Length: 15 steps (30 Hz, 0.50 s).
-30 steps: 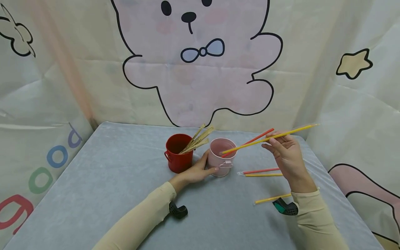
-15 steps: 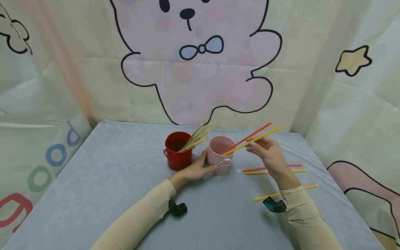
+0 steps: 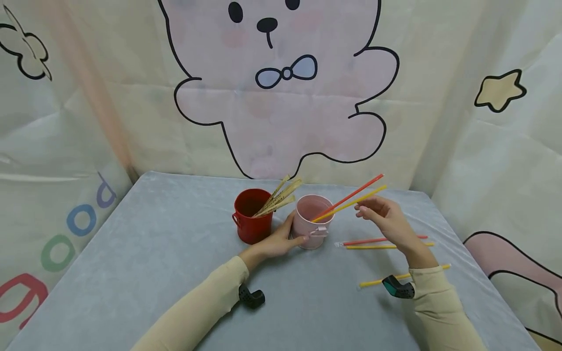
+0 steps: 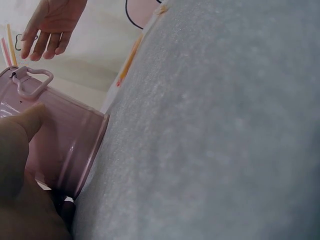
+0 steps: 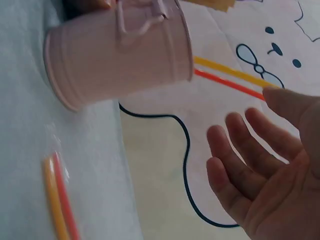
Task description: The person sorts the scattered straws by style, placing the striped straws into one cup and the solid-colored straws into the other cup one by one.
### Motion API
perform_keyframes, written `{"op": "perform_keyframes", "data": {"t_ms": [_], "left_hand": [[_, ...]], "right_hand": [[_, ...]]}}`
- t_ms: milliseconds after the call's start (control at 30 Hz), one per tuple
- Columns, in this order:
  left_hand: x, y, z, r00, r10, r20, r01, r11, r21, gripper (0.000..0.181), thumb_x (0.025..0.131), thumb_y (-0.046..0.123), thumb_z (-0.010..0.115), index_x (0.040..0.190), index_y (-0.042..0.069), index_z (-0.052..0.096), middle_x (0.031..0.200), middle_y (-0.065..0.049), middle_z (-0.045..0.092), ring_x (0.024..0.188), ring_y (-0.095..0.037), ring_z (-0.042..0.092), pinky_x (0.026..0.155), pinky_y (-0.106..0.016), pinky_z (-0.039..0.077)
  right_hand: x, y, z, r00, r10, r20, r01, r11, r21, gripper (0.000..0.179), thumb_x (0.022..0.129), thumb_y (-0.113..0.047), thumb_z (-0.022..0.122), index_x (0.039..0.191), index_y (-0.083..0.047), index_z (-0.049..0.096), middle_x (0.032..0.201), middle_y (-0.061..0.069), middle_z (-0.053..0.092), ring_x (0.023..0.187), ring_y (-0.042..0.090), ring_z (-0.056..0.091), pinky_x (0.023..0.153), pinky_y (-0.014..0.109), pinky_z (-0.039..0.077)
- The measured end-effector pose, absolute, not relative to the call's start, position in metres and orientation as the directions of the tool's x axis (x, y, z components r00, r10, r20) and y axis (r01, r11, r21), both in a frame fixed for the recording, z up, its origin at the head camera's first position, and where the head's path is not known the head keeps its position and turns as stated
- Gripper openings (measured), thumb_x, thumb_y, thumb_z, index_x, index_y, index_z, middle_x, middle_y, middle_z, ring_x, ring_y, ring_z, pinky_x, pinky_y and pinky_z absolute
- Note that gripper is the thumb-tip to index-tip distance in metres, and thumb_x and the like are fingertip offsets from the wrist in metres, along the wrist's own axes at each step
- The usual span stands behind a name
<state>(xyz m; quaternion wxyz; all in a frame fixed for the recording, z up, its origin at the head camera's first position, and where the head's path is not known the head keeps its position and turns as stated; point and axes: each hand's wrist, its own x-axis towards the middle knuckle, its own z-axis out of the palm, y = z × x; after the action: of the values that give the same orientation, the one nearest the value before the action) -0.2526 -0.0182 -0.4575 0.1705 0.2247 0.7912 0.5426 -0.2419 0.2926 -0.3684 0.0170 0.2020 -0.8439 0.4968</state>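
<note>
My left hand (image 3: 272,242) grips a small pink metal bucket (image 3: 306,226) by its side, thumb across the front near the handle, the other fingers mostly hidden behind. Inside the bucket lean a red drinking straw (image 3: 360,190) and a yellow drinking straw (image 3: 364,197), both slanting out over the right rim. Just right of their upper ends, my right hand (image 3: 388,220) is raised with loosely bent fingers and nothing in them. The right wrist view has its thumb overlapping the tip of the yellow straw (image 5: 230,72), the other fingers spread apart.
A red bucket (image 3: 251,230) stands left of the pink one, holding several beige printed strips (image 3: 279,198). Right of the pink bucket, a red straw (image 3: 369,241) and a yellow straw (image 3: 373,247) lie side by side. Another yellow straw (image 3: 371,283) lies nearer on the grey cloth (image 3: 153,253).
My right hand brought the yellow straw leftward and down into the pink bucket beside the red one, then let it go and drew slightly back. The left hand stayed on the bucket.
</note>
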Motion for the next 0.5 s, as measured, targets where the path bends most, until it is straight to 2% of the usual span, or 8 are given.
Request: {"op": "perform_keyframes", "data": {"t_ms": [167, 300, 400, 500], "left_hand": [[-0.251, -0.016, -0.46, -0.836, 0.547, -0.053, 0.154, 0.326, 0.933, 0.091, 0.098, 0.042, 0.064, 0.163, 0.021, 0.004, 0.171, -0.005, 0.014, 0.159, -0.024, 0.013, 0.128, -0.052, 0.015], [-0.252, -0.017, -0.459, -0.839, 0.541, -0.064, 0.146, 0.337, 0.93, 0.092, 0.098, 0.044, 0.063, 0.163, 0.021, 0.003, 0.171, -0.006, 0.012, 0.159, -0.025, 0.011, 0.128, -0.053, 0.014], [-0.253, -0.019, -0.458, -0.844, 0.532, -0.072, 0.144, 0.353, 0.924, 0.094, 0.097, 0.044, 0.064, 0.164, 0.021, 0.002, 0.172, -0.005, 0.011, 0.159, -0.025, 0.01, 0.128, -0.053, 0.013], [-0.253, -0.019, -0.457, -0.841, 0.538, -0.059, 0.163, 0.356, 0.92, 0.094, 0.097, 0.043, 0.065, 0.164, 0.022, 0.002, 0.172, -0.005, 0.011, 0.159, -0.024, 0.01, 0.129, -0.052, 0.013]], "right_hand": [[-0.239, 0.314, -0.37, -0.888, -0.406, 0.217, -0.408, 0.476, -0.779, 0.025, 0.102, -0.008, 0.058, 0.124, 0.005, 0.061, 0.111, -0.017, 0.069, 0.096, -0.002, 0.068, 0.087, 0.013, 0.054], [-0.243, 0.327, -0.371, -0.866, -0.473, 0.163, -0.435, 0.549, -0.714, 0.024, 0.099, -0.006, 0.063, 0.12, 0.003, 0.067, 0.116, 0.003, 0.072, 0.099, -0.002, 0.068, 0.085, 0.014, 0.055], [-0.249, 0.333, -0.375, -0.85, -0.523, 0.069, -0.421, 0.594, -0.685, 0.025, 0.098, -0.009, 0.065, 0.12, 0.003, 0.069, 0.119, 0.021, 0.07, 0.099, 0.002, 0.067, 0.083, 0.018, 0.056], [-0.255, 0.338, -0.383, -0.84, -0.543, -0.01, -0.389, 0.615, -0.686, 0.024, 0.097, -0.006, 0.065, 0.119, 0.005, 0.07, 0.118, 0.028, 0.068, 0.098, 0.011, 0.067, 0.08, 0.022, 0.058]]}}
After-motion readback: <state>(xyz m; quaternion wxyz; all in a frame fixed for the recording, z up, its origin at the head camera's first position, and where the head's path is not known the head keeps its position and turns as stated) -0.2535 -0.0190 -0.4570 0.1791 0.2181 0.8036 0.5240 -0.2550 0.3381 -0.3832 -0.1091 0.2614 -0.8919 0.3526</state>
